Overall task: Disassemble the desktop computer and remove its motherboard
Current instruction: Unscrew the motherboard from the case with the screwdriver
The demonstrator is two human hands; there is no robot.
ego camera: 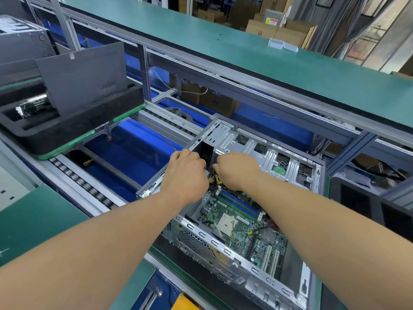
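A: Motherboard (240, 227) first. Where does it sit?

B: Flat on the floor of the open computer case (225, 247), green face up. The case lies on its side on the workbench, its side cover off. The board fills the near part of the case, with the blue and green memory slots (238, 203) at its far edge.

A: And the hands?

B: Both are past those slots, at the far end of the board. The left hand (186, 175) is curled, knuckles up, against the case's left wall. The right hand (237, 170) is just beside it, fingers bent down onto a bundle of yellow and black wires (213, 179) that shows in the gap between them.

A: Is either one gripping the wires?

B: The right hand looks pinched on them, though its fingertips are hidden under the hand. I cannot tell whether the left hand holds anything.

A: So what does the next move turn on?

B: The board lies on the near side of both hands, toward the person, and its long side runs from the hands back to the near wall. I judge the wires must be unplugged and cleared before the board can come out. The silver drive cage (268, 153) stands just right of the hands.
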